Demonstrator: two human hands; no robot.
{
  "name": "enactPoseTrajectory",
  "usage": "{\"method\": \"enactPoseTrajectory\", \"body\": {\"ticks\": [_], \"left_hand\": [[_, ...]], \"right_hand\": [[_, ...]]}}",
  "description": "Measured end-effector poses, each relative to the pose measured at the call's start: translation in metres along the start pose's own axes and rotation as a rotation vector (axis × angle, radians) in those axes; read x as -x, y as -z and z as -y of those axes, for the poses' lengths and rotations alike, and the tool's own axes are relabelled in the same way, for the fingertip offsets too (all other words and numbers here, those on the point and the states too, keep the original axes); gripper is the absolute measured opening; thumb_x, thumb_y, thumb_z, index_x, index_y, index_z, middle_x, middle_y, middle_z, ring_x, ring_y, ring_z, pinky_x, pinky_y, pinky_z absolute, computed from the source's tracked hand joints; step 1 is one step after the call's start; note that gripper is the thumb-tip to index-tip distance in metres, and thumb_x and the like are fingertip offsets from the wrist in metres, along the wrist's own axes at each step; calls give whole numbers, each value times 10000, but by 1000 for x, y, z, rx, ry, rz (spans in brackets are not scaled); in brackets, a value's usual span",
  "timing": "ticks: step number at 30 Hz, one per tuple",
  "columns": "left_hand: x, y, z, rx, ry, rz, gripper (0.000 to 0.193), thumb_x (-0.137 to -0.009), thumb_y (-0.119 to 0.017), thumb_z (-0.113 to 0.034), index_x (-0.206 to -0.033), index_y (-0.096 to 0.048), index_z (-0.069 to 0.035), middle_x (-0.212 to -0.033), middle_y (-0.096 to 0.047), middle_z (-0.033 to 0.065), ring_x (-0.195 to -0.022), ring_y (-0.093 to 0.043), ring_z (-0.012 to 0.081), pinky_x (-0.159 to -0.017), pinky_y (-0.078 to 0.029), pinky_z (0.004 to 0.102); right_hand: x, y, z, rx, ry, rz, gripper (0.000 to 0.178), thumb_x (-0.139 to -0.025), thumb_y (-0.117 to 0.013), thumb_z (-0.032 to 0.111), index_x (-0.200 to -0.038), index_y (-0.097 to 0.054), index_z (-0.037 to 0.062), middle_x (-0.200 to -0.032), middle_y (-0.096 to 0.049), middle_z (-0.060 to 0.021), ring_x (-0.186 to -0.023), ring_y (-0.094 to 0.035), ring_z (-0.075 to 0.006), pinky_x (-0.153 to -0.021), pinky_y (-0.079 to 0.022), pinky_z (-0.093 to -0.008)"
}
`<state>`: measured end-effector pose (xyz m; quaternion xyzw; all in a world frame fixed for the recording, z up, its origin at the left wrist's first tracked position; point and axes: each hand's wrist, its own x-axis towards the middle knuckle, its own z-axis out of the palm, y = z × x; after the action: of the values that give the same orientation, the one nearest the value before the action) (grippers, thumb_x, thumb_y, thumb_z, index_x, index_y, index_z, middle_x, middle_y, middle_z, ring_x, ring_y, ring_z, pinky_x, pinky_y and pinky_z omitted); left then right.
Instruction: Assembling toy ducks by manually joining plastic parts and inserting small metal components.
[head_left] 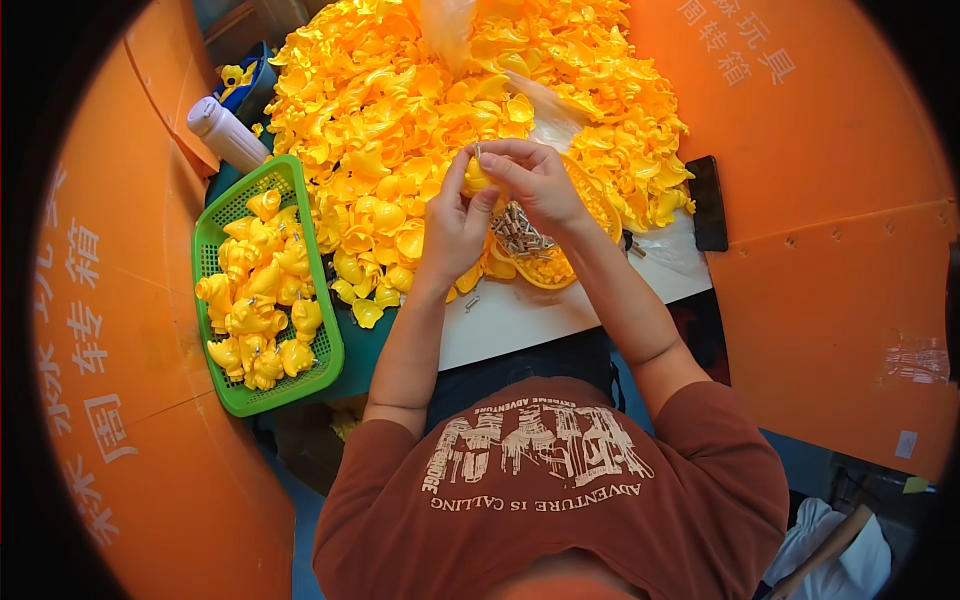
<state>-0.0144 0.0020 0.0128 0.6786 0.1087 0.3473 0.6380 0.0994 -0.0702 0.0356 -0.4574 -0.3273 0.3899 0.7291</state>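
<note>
Over the near edge of the parts heap, my two hands meet around a small rounded yellow plastic piece point(474, 181). My left hand point(455, 228) has its fingers and thumb closed on the piece. From above, my right hand point(537, 182) pinches a small silvery metal pin point(478, 152) at the top of the piece. How far the pin sits inside is hidden by fingers. Under my right wrist stands a yellow basket point(548, 284) with many metal pins point(518, 232) and small yellow bits. A loose metal pin point(472, 303) lies on the white tabletop point(490, 335) near my left forearm.
A large heap of yellow plastic shells point(390, 110) covers the table. To the left are a green basket point(330, 350) of yellow assembled pieces point(260, 285) and a lilac bottle point(228, 133). A black phone point(708, 203) lies at right. Orange panels point(800, 150) flank both sides.
</note>
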Motion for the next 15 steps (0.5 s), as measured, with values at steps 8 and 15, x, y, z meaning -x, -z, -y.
{"method": "enactPoseTrajectory", "body": {"ticks": [8, 15], "left_hand": [[-3, -2, -4, -232, -9, 53, 549, -872, -579, -109, -1325, -317, 55, -847, -602, 96, -691, -578, 107, -599, -472, 244], [1, -1, 9, 101, -15, 43, 585, -895, -563, -152, -1360, -269, 47, -939, -575, 63, -780, -539, 80, -691, -451, 207]], "right_hand": [[5, -18, 15, 39, -107, -1, 214, -873, -595, 189, -1031, -503, 77, -958, -525, -18, -810, -518, -63, -640, -436, -188], [8, 15, 24, -293, -220, 270, 408, -911, -513, 141, -1287, -428, 9, -1245, -490, -67, -1097, -476, -123, -878, -421, -247]]}}
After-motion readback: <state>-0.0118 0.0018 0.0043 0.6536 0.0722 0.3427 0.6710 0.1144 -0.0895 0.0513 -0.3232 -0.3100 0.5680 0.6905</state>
